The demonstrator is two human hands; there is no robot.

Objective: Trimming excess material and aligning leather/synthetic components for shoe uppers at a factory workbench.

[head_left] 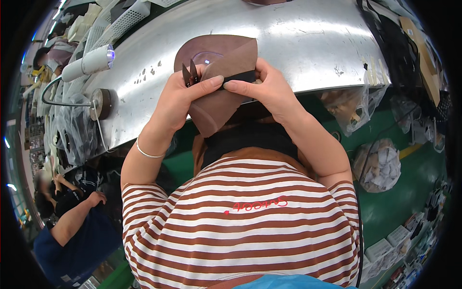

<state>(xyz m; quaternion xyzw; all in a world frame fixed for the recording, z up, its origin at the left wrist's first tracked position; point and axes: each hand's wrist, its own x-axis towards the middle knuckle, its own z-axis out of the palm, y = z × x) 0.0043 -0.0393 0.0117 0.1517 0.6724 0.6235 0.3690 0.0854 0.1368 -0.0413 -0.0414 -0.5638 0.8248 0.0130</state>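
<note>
Over the front edge of the metal table, both my hands hold a brown, leather-like piece (236, 58) with a rounded far edge and a flap hanging toward me. My left hand (180, 98) is closed on its left side, thumb pressed on top. Two dark pointed blades, apparently thread snips (186, 75), stick out from that same hand. My right hand (273, 90) pinches the right side, where a black strip (243, 76) crosses the piece. The two thumb tips nearly meet at the strip's left end. Fingers underneath are hidden.
A white lamp (89, 63) on a bendable neck stands at the table's left, beside clear plastic bags (72, 130). White perforated baskets (120, 24) are at the back left. Another plastic bag (353, 108) hangs off the right edge. A person in dark blue (79, 236) is at the lower left.
</note>
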